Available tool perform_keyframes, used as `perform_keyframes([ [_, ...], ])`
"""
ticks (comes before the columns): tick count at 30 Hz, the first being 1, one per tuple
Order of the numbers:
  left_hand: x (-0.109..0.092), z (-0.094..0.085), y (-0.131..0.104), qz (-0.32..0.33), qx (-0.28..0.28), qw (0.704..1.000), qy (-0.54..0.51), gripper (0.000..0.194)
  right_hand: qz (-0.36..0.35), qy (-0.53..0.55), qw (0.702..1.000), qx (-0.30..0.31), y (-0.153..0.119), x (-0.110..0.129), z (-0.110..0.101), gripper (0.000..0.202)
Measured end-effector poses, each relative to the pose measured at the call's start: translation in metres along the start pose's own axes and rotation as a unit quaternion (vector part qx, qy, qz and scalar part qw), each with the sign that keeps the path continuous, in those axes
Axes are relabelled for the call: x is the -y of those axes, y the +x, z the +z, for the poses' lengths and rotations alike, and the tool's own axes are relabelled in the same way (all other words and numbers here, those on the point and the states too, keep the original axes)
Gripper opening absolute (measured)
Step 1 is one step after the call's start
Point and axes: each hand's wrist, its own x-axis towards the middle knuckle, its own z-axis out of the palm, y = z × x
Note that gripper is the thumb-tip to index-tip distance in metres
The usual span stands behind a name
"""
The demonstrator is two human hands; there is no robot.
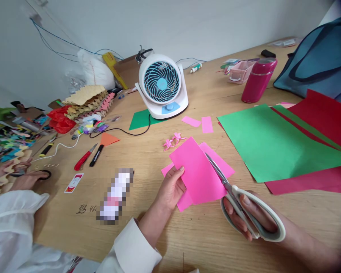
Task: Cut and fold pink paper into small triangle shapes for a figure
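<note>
A sheet of pink paper (197, 172) is pinched by its left edge in my left hand (170, 187), thumb on top. My right hand (244, 212) has its fingers through the handles of white-and-grey scissors (230, 189). Their blades lie along the right edge of the sheet, pointing up and left. More pink paper (217, 157) shows beneath the held sheet. Just beyond it are small pink cut-out figures (174, 141) and two pink paper pieces (207, 124).
Green paper (261, 144) and red sheets lie right, near a magenta bottle (258, 80) and blue bag (315, 60). A white fan (161, 85) stands behind. Left are a phone (115, 197), red knife (85, 157), black marker (96, 155) and another person's hands (28, 180).
</note>
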Motion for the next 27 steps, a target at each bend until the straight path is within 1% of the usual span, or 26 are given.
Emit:
perform_keyframes([
  [4, 0.001, -0.002, 0.000, -0.008, 0.021, 0.999, 0.025, 0.026, -0.017, -0.003, 1.000, 0.000, 0.002, 0.000, 0.001, 0.048],
  [6, 0.002, -0.003, 0.001, -0.004, 0.023, 0.999, 0.040, 0.027, -0.021, -0.001, 1.000, 0.001, 0.003, 0.001, 0.001, 0.049],
  [10, -0.001, -0.006, 0.003, -0.001, 0.021, 0.999, 0.042, 0.022, -0.029, 0.016, 0.999, 0.008, 0.005, 0.002, 0.003, 0.050],
  [12, -0.004, -0.007, 0.003, -0.021, 0.019, 0.999, 0.029, 0.020, -0.034, 0.032, 0.999, 0.004, 0.005, 0.001, 0.004, 0.049],
  [15, -0.006, -0.008, 0.003, -0.057, 0.010, 0.998, 0.012, 0.019, -0.039, 0.050, 0.998, -0.020, 0.004, -0.001, 0.003, 0.048],
  [17, -0.006, -0.008, 0.003, -0.064, 0.005, 0.998, 0.007, 0.018, -0.036, 0.055, 0.997, -0.027, 0.004, -0.001, 0.002, 0.048],
  [23, -0.006, -0.006, 0.004, -0.036, 0.001, 0.999, -0.004, 0.015, -0.033, 0.027, 0.999, -0.019, 0.004, 0.010, 0.007, 0.049],
  [27, -0.006, -0.006, 0.005, -0.007, -0.005, 1.000, 0.005, 0.017, -0.043, 0.006, 0.999, 0.005, 0.004, 0.013, 0.005, 0.049],
])
